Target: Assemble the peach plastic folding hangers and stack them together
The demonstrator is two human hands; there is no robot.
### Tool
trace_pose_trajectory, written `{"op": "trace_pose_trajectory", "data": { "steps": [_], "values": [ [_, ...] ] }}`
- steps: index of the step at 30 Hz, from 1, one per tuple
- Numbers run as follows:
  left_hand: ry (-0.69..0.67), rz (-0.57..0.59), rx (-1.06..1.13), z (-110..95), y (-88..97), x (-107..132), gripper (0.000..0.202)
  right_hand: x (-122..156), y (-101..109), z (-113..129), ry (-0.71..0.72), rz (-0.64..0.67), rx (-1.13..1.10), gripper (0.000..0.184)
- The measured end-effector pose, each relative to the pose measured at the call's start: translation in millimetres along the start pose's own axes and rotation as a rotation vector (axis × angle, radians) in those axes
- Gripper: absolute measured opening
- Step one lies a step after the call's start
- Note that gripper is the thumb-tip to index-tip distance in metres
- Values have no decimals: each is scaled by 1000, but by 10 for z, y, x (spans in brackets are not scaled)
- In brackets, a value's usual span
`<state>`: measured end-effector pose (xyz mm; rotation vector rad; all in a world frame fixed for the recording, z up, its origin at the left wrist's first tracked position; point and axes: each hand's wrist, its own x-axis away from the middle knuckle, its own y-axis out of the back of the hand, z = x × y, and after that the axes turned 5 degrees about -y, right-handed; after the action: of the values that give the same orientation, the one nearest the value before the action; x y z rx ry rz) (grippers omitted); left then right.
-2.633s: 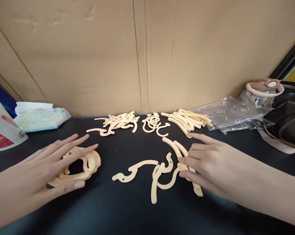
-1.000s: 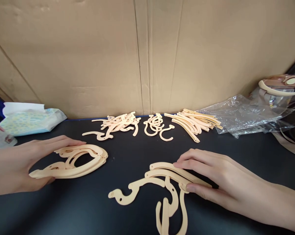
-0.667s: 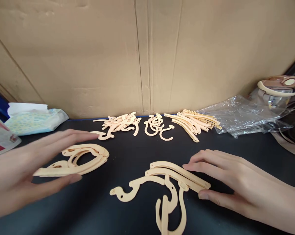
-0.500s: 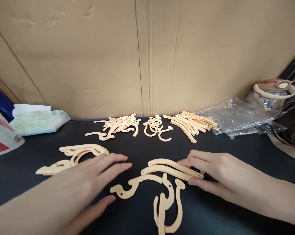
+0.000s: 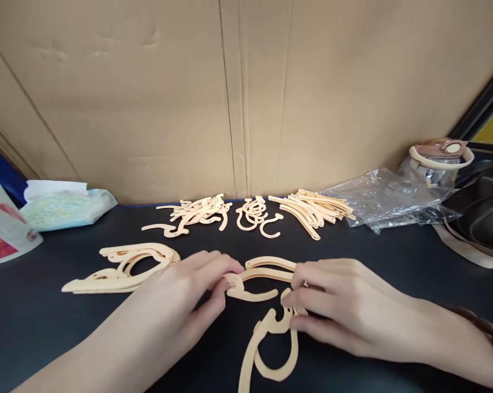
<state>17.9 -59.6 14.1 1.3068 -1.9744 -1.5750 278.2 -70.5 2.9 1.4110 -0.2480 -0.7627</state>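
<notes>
1 left hand (image 5: 191, 286) pinching curved piece (image 5: 252, 297), right hand (image 5: 338, 303) curled

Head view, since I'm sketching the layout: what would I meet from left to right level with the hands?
Stack of cream pieces → left hand → two curved strips → right hand.

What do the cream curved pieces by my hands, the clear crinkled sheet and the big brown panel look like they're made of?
Curved pieces: probably moulded plastic, smooth and satin; even cream colour, rounded edges, no visible grain.
Clear sheet: most likely thin glossy plastic film; see-through, with creases and glints.
Brown panel: seemingly cardboard, matt; straight fold lines and small dents.
</notes>
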Motion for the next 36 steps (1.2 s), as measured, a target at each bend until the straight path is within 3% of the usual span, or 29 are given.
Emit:
{"op": "trace_pose_trajectory", "data": {
  "steps": [7, 15, 25, 31, 36],
  "values": [
    [198, -54, 437, 177, -110, -18, 22, 52, -43, 85, 124, 89, -26, 24],
    [344, 43, 679, 199, -159, 2, 28, 85, 38, 124, 92, 106, -52, 14],
    [346, 121, 525, 272, -179, -3, 33, 88, 76, 6, 23, -34, -85, 20],
    [31, 106, 133, 233, -160, 63, 18, 72, 54, -56, -366, -66, -413, 21],
    [-81, 140, 8, 179, -114, 83, 21, 41, -4, -125, -588, -182, -827, 19]
  ]
}}
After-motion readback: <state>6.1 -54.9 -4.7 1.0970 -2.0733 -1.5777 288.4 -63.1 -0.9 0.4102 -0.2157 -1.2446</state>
